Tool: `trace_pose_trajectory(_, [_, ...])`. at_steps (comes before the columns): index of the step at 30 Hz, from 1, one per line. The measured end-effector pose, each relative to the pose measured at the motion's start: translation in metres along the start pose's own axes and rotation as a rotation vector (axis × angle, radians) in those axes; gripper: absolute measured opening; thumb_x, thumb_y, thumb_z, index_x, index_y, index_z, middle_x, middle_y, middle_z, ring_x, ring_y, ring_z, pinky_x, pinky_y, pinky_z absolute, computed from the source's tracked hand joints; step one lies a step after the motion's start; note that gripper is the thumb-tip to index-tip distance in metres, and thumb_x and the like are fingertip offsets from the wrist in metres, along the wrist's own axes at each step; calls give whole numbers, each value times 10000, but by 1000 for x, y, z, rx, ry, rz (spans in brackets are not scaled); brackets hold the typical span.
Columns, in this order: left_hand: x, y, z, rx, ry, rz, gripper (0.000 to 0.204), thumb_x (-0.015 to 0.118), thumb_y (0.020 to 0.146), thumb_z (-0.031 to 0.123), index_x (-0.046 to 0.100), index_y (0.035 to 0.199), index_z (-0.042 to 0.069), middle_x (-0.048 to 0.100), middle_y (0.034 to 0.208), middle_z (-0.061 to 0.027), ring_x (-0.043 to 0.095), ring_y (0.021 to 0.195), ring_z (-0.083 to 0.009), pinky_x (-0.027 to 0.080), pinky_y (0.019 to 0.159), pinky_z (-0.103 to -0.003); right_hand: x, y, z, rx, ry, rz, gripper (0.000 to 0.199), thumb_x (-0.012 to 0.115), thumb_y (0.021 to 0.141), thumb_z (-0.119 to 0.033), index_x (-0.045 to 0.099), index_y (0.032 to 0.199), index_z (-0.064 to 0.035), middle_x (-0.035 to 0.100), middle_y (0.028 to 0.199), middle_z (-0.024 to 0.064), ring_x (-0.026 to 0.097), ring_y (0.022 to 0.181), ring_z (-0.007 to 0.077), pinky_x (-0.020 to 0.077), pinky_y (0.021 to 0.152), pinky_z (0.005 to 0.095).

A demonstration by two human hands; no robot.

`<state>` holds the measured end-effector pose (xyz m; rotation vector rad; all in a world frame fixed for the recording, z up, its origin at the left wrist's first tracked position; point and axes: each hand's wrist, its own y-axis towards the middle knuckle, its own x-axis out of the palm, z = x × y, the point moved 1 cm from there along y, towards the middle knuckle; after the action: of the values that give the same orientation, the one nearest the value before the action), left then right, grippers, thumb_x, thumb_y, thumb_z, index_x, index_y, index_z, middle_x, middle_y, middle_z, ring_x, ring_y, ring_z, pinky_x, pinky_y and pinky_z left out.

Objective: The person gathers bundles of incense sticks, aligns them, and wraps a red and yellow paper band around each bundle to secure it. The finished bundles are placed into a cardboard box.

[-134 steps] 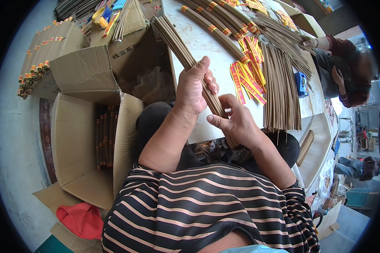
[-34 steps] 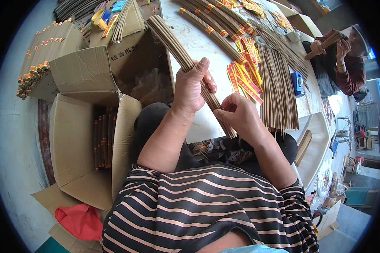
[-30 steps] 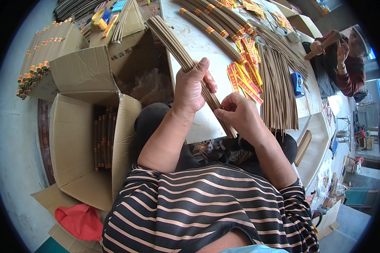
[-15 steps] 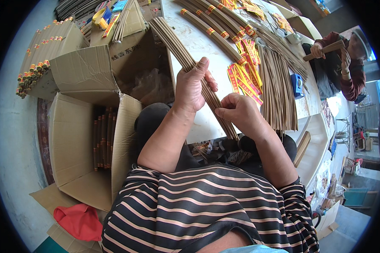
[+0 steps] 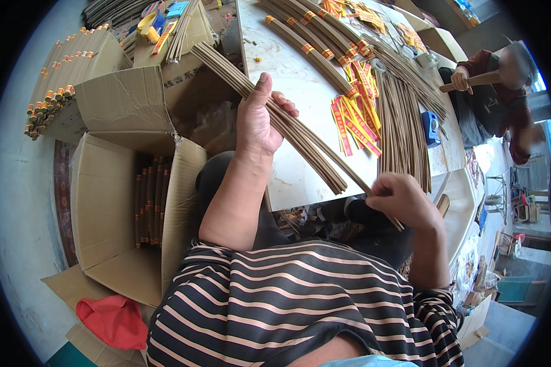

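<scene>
Slanting upper-left to lower-right: stick bundle (image 5: 308, 151); hands (image 5: 260, 122) apart, clamped on sticks (image 5: 348, 169).

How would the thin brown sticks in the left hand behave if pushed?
The brown sticks seem fairly stiff, jutting from the left hand without visible sagging. Being so thin, they may snap if bent. With no band showing, they would likely spread apart.

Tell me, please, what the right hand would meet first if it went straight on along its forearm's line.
Probably the loose incense sticks spread on the white table, though the right hand may pass above them; depth is unclear.
</scene>
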<state>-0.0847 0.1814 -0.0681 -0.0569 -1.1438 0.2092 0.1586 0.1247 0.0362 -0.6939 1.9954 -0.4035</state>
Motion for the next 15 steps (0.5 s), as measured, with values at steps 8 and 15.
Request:
trace_pose_trajectory(8, [-3, 4, 4, -1, -22, -12, 299, 614, 854, 245, 472, 617, 132, 505, 543, 0, 515, 485, -134, 438, 481, -274, -20, -36, 91, 162, 235, 257, 125, 679, 708, -66, 587, 737, 13, 529, 589, 15, 505, 552, 84, 414, 511, 240])
trace_pose_trajectory(15, [3, 1, -10, -105, -41, -46, 307, 580, 875, 217, 455, 606, 137, 474, 520, 14, 445, 436, -103, 377, 431, -242, -39, 19, 167, 198, 256, 456, 117, 654, 731, -86, 576, 726, 1, 543, 600, 34, 492, 536, 120, 410, 511, 285])
